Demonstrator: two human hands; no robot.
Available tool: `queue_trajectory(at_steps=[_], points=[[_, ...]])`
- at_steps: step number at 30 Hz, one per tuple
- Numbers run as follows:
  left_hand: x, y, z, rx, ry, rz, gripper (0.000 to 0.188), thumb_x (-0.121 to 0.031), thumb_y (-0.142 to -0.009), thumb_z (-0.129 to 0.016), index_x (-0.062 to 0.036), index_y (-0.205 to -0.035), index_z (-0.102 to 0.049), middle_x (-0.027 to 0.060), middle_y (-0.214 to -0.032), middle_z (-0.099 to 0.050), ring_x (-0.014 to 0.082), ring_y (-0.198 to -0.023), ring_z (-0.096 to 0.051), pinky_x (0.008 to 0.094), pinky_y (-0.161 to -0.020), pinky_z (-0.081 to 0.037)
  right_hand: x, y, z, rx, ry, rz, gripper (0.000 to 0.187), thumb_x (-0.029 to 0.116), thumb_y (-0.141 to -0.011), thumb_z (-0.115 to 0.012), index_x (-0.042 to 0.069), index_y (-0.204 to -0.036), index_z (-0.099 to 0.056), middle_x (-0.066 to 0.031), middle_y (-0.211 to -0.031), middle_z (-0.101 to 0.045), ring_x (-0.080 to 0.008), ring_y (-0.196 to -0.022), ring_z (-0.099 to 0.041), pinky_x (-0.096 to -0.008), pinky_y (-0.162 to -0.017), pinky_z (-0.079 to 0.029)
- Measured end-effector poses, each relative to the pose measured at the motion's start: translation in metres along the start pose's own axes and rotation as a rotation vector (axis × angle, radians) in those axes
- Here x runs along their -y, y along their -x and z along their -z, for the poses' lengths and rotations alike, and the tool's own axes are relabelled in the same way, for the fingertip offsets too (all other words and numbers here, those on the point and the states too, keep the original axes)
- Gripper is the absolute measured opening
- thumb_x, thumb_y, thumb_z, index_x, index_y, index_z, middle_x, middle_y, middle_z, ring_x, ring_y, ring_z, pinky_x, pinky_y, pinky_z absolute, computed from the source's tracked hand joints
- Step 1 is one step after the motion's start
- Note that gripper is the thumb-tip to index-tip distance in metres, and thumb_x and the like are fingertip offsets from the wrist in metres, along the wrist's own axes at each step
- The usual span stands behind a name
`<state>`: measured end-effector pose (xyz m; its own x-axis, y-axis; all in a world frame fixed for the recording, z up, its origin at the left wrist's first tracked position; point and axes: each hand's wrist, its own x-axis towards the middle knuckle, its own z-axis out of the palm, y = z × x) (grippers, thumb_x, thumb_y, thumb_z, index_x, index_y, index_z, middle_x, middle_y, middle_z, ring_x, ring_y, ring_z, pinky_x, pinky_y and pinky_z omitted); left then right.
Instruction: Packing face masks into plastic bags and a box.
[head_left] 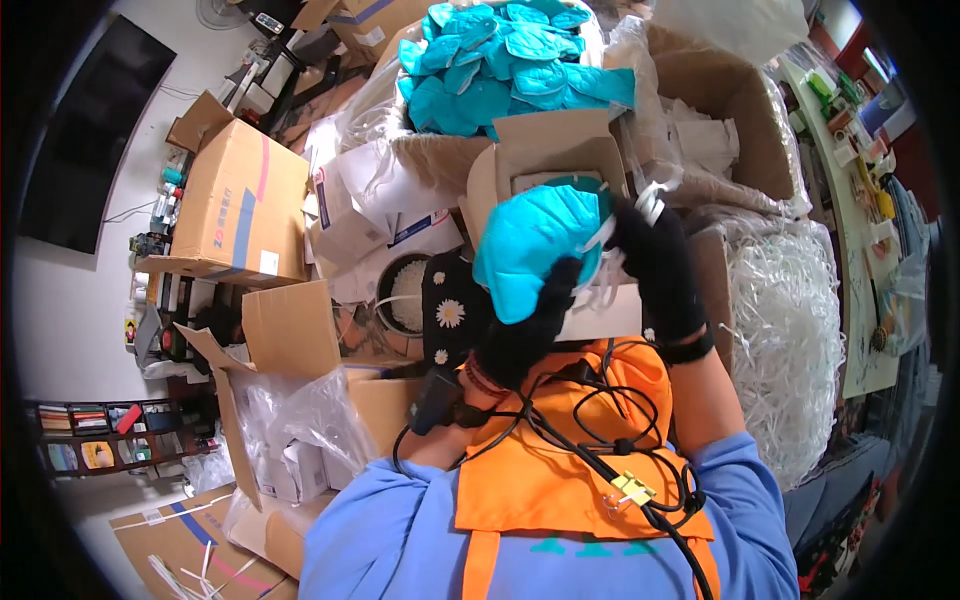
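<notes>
A turquoise cup-shaped face mask [535, 240] with quilted seams is held up in front of me. My left hand [535, 325], in a black glove, grips its lower right edge, thumb against the outside. My right hand [655, 265], gloved too, is closed at the mask's right side on white elastic straps [650, 205], whose ends stick out above the fingers; its fingertips are partly hidden. Behind the mask stands an open cardboard box [555, 135] with something white and turquoise inside, mostly covered from sight.
A lined box at the far side is heaped with turquoise masks [500, 75]. To my right, a plastic-lined box [715, 110] and a mass of white straps [785, 340]. At left stand cartons [245, 205] and a bowl of white bits [405, 295]. Black cords [600, 455] hang over my orange apron.
</notes>
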<state>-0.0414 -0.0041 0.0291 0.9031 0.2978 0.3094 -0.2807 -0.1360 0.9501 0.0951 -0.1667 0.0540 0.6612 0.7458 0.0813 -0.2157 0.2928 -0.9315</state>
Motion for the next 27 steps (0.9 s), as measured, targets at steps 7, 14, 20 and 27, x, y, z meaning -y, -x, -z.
queue_trajectory(at_steps=[7,14,20,27], points=[[0.029,-0.009,0.015,-0.052,0.127,0.051,0.014,-0.014,-0.095,-0.060,-0.0035,-0.103,-0.061,0.0012,-0.094,-0.061,0.0097,-0.082,-0.055,0.0263,-0.075,-0.047,-0.021,0.015,-0.048,-0.334,0.718,0.086,0.017,0.019,-0.090,-0.067,0.004,-0.094,-0.071,-0.0032,-0.063,-0.063,-0.0081,-0.056,-0.057,-0.0264,-0.049,-0.040],[0.010,-0.009,0.028,0.042,-0.243,0.172,0.009,-0.009,-0.091,-0.061,-0.0026,-0.095,-0.065,0.0141,-0.090,-0.067,0.0282,-0.082,-0.063,0.0344,-0.072,-0.049,-0.036,0.026,-0.040,-0.159,0.315,-0.068,0.027,0.025,-0.095,-0.061,0.000,-0.090,-0.068,-0.0025,-0.067,-0.064,-0.0077,-0.052,-0.056,-0.0242,-0.048,-0.042],[0.027,-0.011,0.034,0.136,-0.136,0.102,0.033,-0.015,-0.094,-0.053,-0.0038,-0.124,-0.047,0.0029,-0.104,-0.058,0.0124,-0.090,-0.055,0.0291,-0.082,-0.047,-0.029,0.027,-0.041,-0.217,0.342,-0.139,0.031,0.029,-0.095,-0.060,-0.001,-0.089,-0.067,-0.0046,-0.069,-0.066,-0.0089,-0.051,-0.057,-0.0247,-0.047,-0.042],[0.011,-0.031,0.016,0.025,0.441,0.067,0.047,-0.016,-0.093,-0.056,-0.0041,-0.136,-0.039,0.0119,-0.134,-0.050,0.0186,-0.117,-0.053,0.0336,-0.100,-0.041,-0.038,0.029,-0.046,-0.360,0.224,-0.143,0.032,0.030,-0.094,-0.061,-0.001,-0.089,-0.067,-0.0040,-0.063,-0.062,-0.0098,-0.049,-0.056,-0.0254,-0.046,-0.041]])
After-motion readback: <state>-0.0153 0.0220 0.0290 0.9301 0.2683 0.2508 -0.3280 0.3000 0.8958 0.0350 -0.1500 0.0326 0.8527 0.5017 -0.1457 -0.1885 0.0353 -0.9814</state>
